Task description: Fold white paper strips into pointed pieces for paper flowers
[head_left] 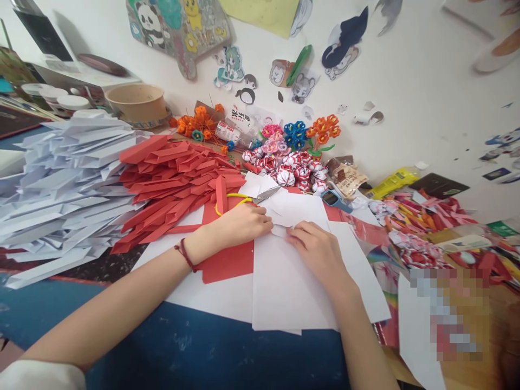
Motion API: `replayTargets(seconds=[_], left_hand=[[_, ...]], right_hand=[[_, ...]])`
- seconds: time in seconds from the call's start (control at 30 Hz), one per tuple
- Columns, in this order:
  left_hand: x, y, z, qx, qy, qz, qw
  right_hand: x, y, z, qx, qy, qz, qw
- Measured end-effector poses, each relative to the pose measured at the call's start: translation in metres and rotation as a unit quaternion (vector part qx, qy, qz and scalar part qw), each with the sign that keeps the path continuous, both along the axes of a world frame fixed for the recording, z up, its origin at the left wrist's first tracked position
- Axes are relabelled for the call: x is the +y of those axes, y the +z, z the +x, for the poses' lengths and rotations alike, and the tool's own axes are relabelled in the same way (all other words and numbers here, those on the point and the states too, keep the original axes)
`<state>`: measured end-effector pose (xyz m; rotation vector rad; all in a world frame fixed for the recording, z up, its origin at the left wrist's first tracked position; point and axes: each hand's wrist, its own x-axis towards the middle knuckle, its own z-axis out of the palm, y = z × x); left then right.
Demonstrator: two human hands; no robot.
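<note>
Left hand (239,223) and right hand (314,250) fingertips pressing small white paper piece (284,223) on white sheet (284,276), yellow-handled scissors (252,197) just behind, bottle (229,131) label writing unreadable.

Both hands (280,233) on white paper (292,271)

1. The room is bright with soft, even light.
2. The wall (426,81) looks almost washed out, it is so pale.
3. Shadows are weak and small under the arms and papers.
4. The edges bend and stretch, like through a fish-eye.
5. A blocky blurred patch (449,311) sits low on the right.
6. The middle looks sharp.
</note>
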<state>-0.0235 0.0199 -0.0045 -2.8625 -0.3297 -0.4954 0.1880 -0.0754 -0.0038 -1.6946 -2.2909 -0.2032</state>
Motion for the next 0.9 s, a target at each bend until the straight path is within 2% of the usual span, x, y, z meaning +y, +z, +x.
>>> replayTargets(seconds=[0.3,0.47,0.7,0.9], left_hand=[[-0.0032,0.0039,0.0007,-0.006,-0.025,-0.012,1.0],[-0.0048,0.0068,0.0006,0.018,-0.012,-0.016,1.0],[-0.0038,0.002,0.003,-0.014,0.013,-0.049,0.999],[-0.0022,-0.0011,0.0034,-0.031,-0.007,-0.066,0.997]], right_hand=[[0.0003,0.0032,0.0025,0.004,0.019,-0.017,1.0],[0.0002,0.0041,0.0036,0.009,0.03,-0.018,0.999],[0.0039,0.0002,0.0011,0.05,0.036,0.003,0.998],[0.0063,-0.0044,0.0006,0.08,0.024,0.009,0.996]])
